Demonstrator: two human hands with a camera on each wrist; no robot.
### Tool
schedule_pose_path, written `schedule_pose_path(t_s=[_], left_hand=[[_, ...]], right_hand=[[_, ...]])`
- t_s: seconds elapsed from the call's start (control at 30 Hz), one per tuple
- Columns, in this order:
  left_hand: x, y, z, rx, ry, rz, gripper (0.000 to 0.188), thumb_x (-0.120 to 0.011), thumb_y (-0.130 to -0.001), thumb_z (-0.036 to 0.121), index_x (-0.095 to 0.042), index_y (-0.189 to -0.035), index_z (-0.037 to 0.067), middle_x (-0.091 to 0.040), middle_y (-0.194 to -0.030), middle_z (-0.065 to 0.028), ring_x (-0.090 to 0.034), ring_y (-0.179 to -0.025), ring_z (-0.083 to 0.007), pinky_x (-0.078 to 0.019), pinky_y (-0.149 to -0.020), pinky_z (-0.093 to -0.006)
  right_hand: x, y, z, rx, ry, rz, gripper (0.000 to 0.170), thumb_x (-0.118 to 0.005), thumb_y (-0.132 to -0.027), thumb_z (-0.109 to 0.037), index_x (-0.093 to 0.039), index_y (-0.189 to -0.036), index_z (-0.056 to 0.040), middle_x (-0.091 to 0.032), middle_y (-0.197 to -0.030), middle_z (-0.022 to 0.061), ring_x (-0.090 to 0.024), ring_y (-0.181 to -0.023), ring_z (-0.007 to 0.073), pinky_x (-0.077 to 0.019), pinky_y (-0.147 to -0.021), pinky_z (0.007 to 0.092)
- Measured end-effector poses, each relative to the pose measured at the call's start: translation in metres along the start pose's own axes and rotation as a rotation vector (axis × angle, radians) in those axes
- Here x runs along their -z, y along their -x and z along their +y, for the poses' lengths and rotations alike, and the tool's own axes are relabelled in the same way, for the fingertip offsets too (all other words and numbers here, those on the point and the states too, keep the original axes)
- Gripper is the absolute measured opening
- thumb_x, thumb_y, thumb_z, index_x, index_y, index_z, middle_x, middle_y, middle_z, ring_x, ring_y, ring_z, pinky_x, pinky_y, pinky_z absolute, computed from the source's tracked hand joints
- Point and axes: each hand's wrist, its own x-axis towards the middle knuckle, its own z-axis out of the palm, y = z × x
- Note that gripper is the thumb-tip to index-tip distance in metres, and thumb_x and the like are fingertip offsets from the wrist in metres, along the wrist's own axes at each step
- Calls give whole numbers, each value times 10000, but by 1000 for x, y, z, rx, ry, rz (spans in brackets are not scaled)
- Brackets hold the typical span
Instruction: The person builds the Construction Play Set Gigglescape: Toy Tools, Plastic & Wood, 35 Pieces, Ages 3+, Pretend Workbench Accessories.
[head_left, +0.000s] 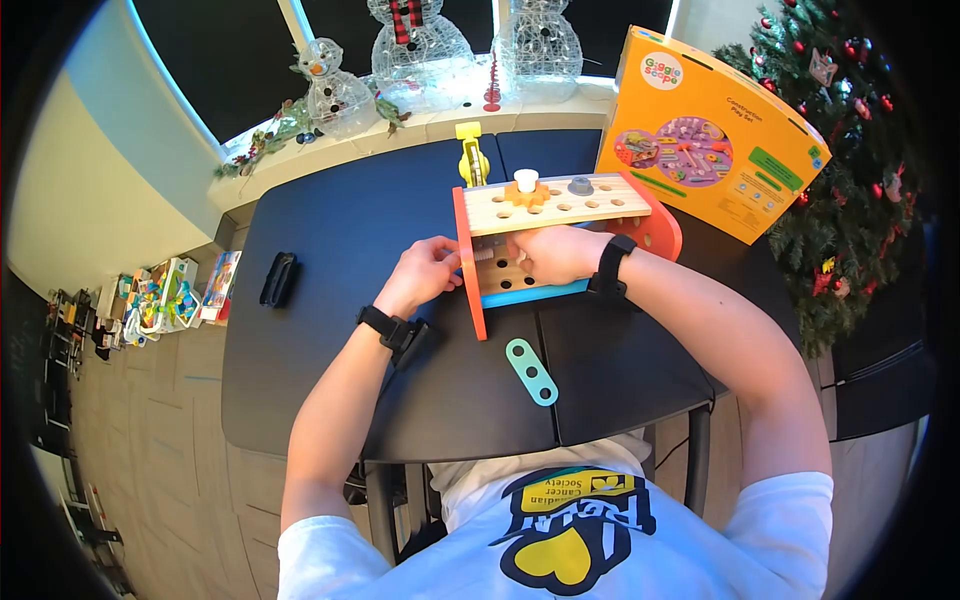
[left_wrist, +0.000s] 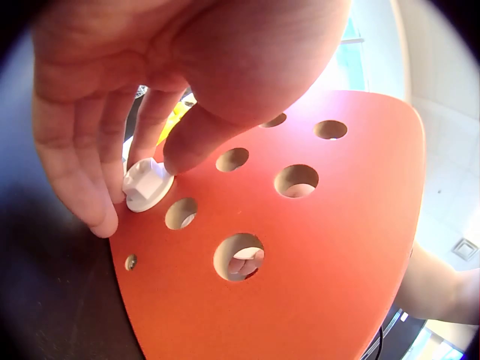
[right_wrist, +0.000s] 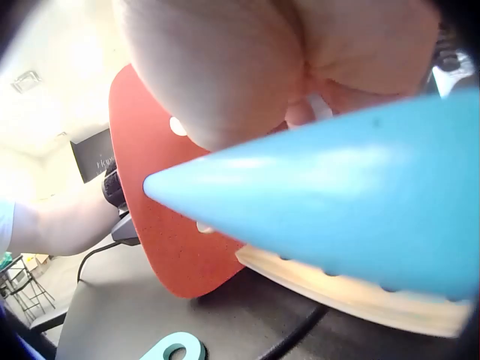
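A toy workbench (head_left: pixel 475 212) with a wooden pegboard top and red side panels stands on the table. At its left red panel (left_wrist: pixel 337 240), my left hand (head_left: pixel 425 272) pinches a white toy bolt (left_wrist: pixel 148 184) by its six-sided head, the flange against the panel. A pale threaded shaft shows on the panel's inner side. My right hand (head_left: pixel 560 253) reaches under the top with fingers curled near that shaft; I cannot tell what they hold. A blue bar (right_wrist: pixel 337 195) runs along the bench's front, below the right hand. A white bolt (head_left: pixel 526 180) stands in an orange gear on top.
A teal three-hole strip (head_left: pixel 531 372) lies in front of the bench. A yellow piece (head_left: pixel 472 155) is behind it. The yellow-orange toy box (head_left: pixel 715 130) stands back right, near a decorated tree (head_left: pixel 850 200). A black case (head_left: pixel 279 279) lies at left on the table (head_left: pixel 340 230).
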Motion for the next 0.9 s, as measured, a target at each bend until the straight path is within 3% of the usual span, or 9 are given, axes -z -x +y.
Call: schedule_pose_path(t_s=[0.23,0.43,0.53,0.57,0.67,0.77,0.87,0.9], left_hand=[[-1,-9,-16,5,96,-16,261,-618,-1027,189,-688,-1177,-12,-730,-975,-87,-694,-778,-128,-583,-750,-290],[0,-11,-20,-12,134,-31,257,-626,-1029,188,-685,-1169,-20,-724,-959,-82,-694,-786,-129,-582,-756,-289],[-2,-12,-19,-26,162,-46,233,-618,-1036,162,-678,-1166,-22,-717,-955,-75,-695,-806,-129,-581,-763,-288],[-4,-12,-21,-29,181,-46,225,-615,-1039,153,-675,-1166,-23,-715,-956,-72,-695,-813,-130,-580,-766,-288],[-5,-12,-20,-31,221,-57,211,-613,-1038,122,-663,-1179,-27,-707,-956,-66,-697,-830,-133,-578,-768,-288],[-7,-7,-14,-29,188,-33,210,-624,-1030,112,-657,-1182,-30,-703,-955,-67,-698,-828,-135,-577,-763,-286],[-7,-7,-14,-34,160,-57,208,-629,-1024,100,-654,-1185,-30,-701,-949,-67,-701,-832,-136,-575,-759,-285],[-7,-8,-16,-26,156,-53,209,-632,-1021,96,-653,-1185,-33,-702,-954,-68,-702,-839,-136,-573,-760,-283]], right_hand=[[6,-7,-16,-79,195,-147,366,-633,-900,-101,-605,-1249,3,-690,-1124,250,-681,-1086,381,-538,-936,450],[-2,-12,-11,-29,143,53,440,-674,-899,-173,-611,-1295,8,-680,-1201,268,-676,-1110,384,-539,-966,439],[2,-22,-16,-68,195,-47,489,-686,-898,-201,-593,-1340,-13,-677,-1233,258,-671,-1123,383,-539,-972,435],[-2,-22,-14,-51,205,30,473,-690,-896,-210,-612,-1327,-32,-680,-1239,243,-670,-1129,378,-545,-960,438],[-4,-26,-15,-96,98,74,403,-678,-898,-166,-645,-1285,-58,-695,-1192,231,-686,-1078,361,-553,-928,432],[-19,-42,-2,-13,46,65,345,-683,-897,-130,-665,-1232,-49,-709,-1119,231,-689,-1015,354,-553,-880,418],[-31,-47,10,-19,-60,55,502,-664,-802,38,-647,-1294,-61,-697,-1230,216,-658,-1165,375,-540,-971,411],[-36,-50,16,-17,-98,115,461,-649,-795,40,-665,-1247,-46,-707,-1202,218,-662,-1152,378,-548,-951,408]])
